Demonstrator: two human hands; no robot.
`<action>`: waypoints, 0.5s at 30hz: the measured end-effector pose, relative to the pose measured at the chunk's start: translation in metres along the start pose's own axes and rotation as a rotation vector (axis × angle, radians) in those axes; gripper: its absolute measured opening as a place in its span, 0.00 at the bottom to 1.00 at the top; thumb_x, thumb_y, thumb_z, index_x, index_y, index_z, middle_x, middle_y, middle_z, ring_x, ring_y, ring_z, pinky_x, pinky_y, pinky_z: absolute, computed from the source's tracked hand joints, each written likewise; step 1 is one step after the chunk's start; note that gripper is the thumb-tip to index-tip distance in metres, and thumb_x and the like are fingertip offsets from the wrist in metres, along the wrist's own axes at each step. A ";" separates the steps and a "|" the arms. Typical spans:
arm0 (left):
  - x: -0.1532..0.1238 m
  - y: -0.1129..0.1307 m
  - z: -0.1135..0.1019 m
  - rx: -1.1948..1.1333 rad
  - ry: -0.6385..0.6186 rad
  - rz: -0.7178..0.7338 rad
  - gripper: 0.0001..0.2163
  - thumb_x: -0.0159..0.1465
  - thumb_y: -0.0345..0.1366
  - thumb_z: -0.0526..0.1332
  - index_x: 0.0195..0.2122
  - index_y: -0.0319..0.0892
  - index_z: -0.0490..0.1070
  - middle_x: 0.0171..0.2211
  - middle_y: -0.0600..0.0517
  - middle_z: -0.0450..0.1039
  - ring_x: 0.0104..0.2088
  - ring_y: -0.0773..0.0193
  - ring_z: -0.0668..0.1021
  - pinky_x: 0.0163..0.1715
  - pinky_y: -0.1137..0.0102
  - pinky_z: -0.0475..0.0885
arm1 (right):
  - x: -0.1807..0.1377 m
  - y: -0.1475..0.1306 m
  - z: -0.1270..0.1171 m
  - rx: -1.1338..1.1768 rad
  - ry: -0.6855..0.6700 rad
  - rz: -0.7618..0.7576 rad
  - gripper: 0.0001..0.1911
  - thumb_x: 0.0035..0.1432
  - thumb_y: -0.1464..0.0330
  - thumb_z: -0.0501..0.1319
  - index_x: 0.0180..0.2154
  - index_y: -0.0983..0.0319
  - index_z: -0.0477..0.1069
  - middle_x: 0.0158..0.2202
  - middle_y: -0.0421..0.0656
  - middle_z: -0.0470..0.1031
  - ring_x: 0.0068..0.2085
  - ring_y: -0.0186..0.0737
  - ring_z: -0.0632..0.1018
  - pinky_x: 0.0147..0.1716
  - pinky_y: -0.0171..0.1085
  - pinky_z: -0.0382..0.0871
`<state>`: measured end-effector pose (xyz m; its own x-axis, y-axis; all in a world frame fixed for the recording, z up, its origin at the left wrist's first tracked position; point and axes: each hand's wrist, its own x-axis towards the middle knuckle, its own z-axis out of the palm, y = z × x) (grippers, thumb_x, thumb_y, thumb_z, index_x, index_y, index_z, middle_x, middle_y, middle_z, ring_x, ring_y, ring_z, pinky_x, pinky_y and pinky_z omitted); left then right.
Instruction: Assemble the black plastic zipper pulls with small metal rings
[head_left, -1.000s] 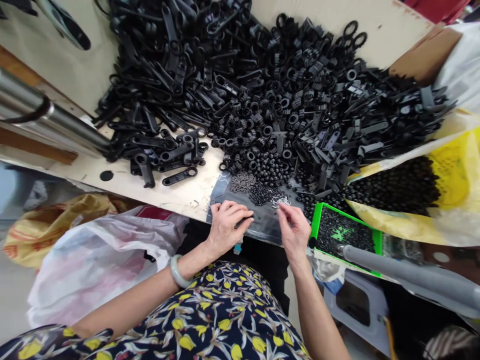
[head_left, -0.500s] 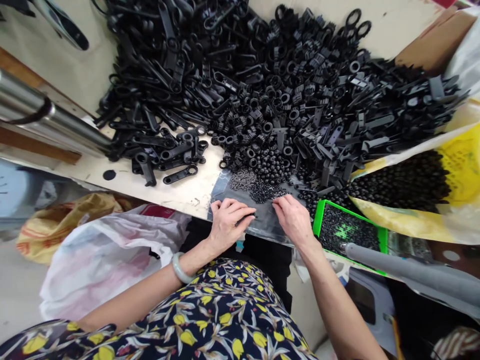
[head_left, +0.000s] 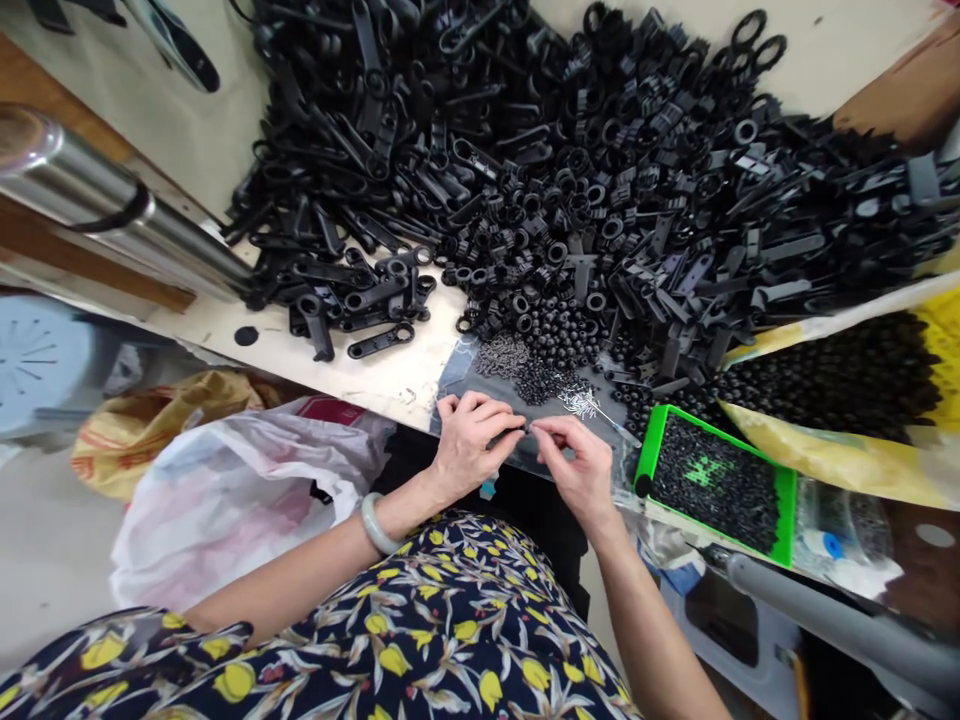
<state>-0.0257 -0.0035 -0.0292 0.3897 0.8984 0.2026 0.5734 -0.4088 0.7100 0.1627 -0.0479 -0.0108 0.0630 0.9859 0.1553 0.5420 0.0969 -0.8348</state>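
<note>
While left hand [head_left: 469, 450] and right hand [head_left: 579, 468] meet over plastic sheet [head_left: 457, 385], we pinch tiny black part [head_left: 527, 428] between both; fitting step, likely; next calls for fine alignment

Pale bench [head_left: 375, 375]: broad heap of black parts [head_left: 570, 150]; clear sheet [head_left: 456, 372] at front edge; green tray [head_left: 649, 440] just right of it.

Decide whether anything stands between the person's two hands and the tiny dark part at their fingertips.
Nothing visible does. The left hand and right hand both pinch the tiny dark part directly above the clear plastic sheet; the heap of silver pins lies beyond them.
</note>
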 end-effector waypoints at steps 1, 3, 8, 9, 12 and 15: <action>0.000 0.000 0.000 -0.002 -0.005 -0.002 0.06 0.71 0.41 0.65 0.43 0.52 0.82 0.46 0.54 0.85 0.48 0.55 0.76 0.50 0.51 0.56 | -0.002 0.000 0.005 -0.010 0.019 -0.037 0.06 0.70 0.65 0.63 0.42 0.57 0.79 0.38 0.42 0.82 0.30 0.36 0.81 0.31 0.37 0.76; 0.000 0.000 0.000 -0.005 -0.010 0.000 0.06 0.71 0.40 0.64 0.44 0.52 0.82 0.46 0.54 0.84 0.48 0.55 0.76 0.50 0.51 0.56 | -0.005 0.002 0.012 -0.042 0.052 -0.111 0.05 0.70 0.67 0.62 0.43 0.57 0.79 0.39 0.43 0.82 0.36 0.39 0.82 0.36 0.38 0.78; -0.002 -0.001 0.001 -0.005 -0.011 0.004 0.06 0.71 0.39 0.64 0.44 0.52 0.82 0.46 0.54 0.84 0.49 0.55 0.76 0.50 0.51 0.55 | -0.005 0.011 0.016 -0.164 0.026 -0.228 0.08 0.71 0.70 0.61 0.46 0.56 0.79 0.42 0.45 0.83 0.42 0.40 0.83 0.44 0.40 0.80; -0.002 -0.002 0.001 -0.004 -0.011 0.001 0.06 0.71 0.39 0.64 0.44 0.52 0.82 0.46 0.54 0.84 0.49 0.55 0.76 0.51 0.51 0.55 | -0.005 0.013 0.016 -0.187 0.020 -0.246 0.09 0.71 0.70 0.61 0.47 0.56 0.80 0.43 0.45 0.83 0.43 0.40 0.84 0.44 0.40 0.81; -0.003 -0.001 0.001 -0.001 -0.013 -0.004 0.07 0.71 0.37 0.63 0.45 0.53 0.82 0.47 0.53 0.84 0.49 0.54 0.76 0.52 0.50 0.55 | -0.006 0.014 0.013 -0.222 0.000 -0.315 0.13 0.70 0.72 0.62 0.51 0.53 0.80 0.47 0.45 0.84 0.45 0.42 0.85 0.47 0.41 0.82; -0.003 0.000 0.002 -0.002 -0.003 -0.007 0.08 0.72 0.39 0.62 0.44 0.53 0.82 0.46 0.52 0.84 0.49 0.53 0.76 0.51 0.50 0.55 | -0.023 0.007 0.004 -0.253 -0.028 -0.335 0.20 0.68 0.73 0.62 0.58 0.48 0.77 0.52 0.44 0.83 0.48 0.46 0.85 0.48 0.43 0.83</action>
<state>-0.0255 -0.0060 -0.0308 0.3879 0.9007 0.1957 0.5749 -0.4024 0.7125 0.1621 -0.0699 -0.0222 -0.1730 0.9092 0.3787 0.7178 0.3796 -0.5836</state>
